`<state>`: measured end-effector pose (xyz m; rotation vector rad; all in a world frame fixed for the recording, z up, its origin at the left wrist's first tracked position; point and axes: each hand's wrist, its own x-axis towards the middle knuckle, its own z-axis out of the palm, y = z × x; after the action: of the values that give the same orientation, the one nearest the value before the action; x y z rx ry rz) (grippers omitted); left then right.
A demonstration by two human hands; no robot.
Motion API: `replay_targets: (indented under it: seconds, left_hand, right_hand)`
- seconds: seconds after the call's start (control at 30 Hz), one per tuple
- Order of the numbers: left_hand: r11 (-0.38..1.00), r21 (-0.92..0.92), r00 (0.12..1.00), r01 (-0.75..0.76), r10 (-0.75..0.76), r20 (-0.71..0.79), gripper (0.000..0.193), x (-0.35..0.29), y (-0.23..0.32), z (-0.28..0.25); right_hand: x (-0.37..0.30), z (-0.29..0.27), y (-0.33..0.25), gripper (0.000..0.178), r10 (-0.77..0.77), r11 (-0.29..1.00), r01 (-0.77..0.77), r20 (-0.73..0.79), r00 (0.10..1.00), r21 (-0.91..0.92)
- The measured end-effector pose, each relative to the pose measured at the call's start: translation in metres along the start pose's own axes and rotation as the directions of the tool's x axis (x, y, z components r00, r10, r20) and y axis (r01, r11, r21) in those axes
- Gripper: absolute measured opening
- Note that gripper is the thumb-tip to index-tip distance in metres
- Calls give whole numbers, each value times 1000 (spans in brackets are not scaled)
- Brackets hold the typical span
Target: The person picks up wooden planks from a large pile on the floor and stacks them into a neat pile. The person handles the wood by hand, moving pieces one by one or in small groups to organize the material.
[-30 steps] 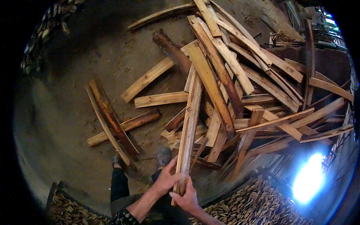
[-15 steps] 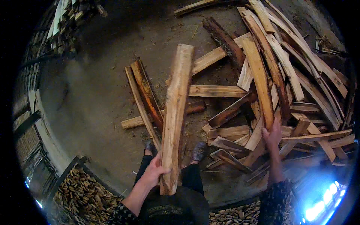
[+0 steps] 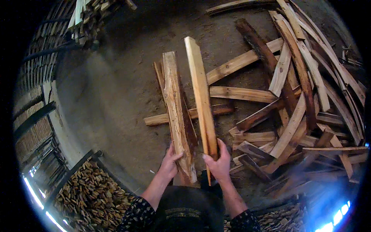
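Now both hands carry wood, where half a second ago only one did. Far to the left, a bin of small chopped wood pieces [image 3: 83, 189] sits below the curved wall, and a stack of slats [image 3: 91, 15] stands at the upper left; neither is touched.

Next comes the left hand [image 3: 169, 164], fingers wrapped around the lower end of the rough, bark-edged plank [image 3: 177, 112]. It held this same plank half a second ago, and the plank still stands nearly upright in front of the body, its top end pointing away over the dirt floor [image 3: 112, 100].

Just to its right, the right hand [image 3: 218, 164] is the one that has changed. Half a second ago it was reaching out, spread, over the heap; now it is drawn back beside the left and closed on the bottom of a smoother, paler board [image 3: 201, 96]. That board rises beside the rough plank, the two close together but slightly splayed at the top.

So, judging by this, a second piece has been picked from the heap and brought in alongside the first, and the two look ready to be handled as a pair.

Farther right, the loose pile of boards [image 3: 305, 100] lies crisscrossed on the ground, with a dark weathered plank [image 3: 257, 42] among the pale ones.
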<state>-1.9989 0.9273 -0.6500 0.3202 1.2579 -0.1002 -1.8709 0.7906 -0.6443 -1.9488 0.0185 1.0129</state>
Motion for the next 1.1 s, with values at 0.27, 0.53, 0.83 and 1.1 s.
replay_targets:
  seconds: [0.27, 0.53, 0.83, 1.1]
  left_hand:
    - [993, 104, 992, -54, 65, -107, 59, -6, 3, -11]
    - [660, 684, 880, -310, 471, -56, 74, -18, 0, -27]
    - [543, 782, 884, -306, 467, 21, 85, -78, -34, 45]
    - [889, 457, 1000, -6, -5, 23, 63, -89, -114, 45]
  right_hand:
    - [36, 53, 6, 60, 46, 995, -37, 97, 994, -96]
    - [43, 72, 33, 57, -53, 994, 87, 390, 919, -70]
    - [-18, 42, 11, 48, 282, 557, -549, 480, 831, 623]
    - [-34, -41, 19, 37, 196, 743, -414, 419, 886, 526]
